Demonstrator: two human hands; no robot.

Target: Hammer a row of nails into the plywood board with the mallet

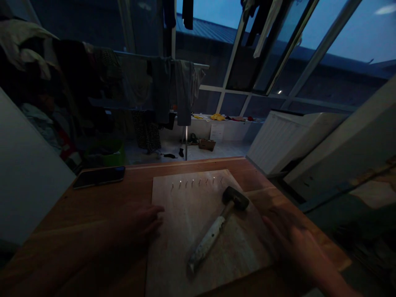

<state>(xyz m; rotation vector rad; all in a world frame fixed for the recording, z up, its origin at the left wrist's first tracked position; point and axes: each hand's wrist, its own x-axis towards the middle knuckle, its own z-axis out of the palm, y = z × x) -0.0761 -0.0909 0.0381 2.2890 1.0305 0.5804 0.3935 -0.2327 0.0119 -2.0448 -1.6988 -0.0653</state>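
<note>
A pale square wooden board [173,251] lies on the wooden table. Several thin nails [192,182] stand in a row along its far side, some leaning a little. A hammer [213,233] with a dark blocky head and a worn white handle rests diagonally across the board, untouched. At the board's left edge is my left hand [140,222], its fingers stretched out and reaching just over the edge. My right hand [287,235] lies by the right edge with fingers extended. Dim light hides whether either hand presses on the board.
A dark phone [99,177] lies on the table's [136,177] far left corner. Clothes hang on a drying rack [198,66] beyond, with a green basket [113,154] below. A white ribbed cabinet-like unit [278,138] stands at the right, near large windows.
</note>
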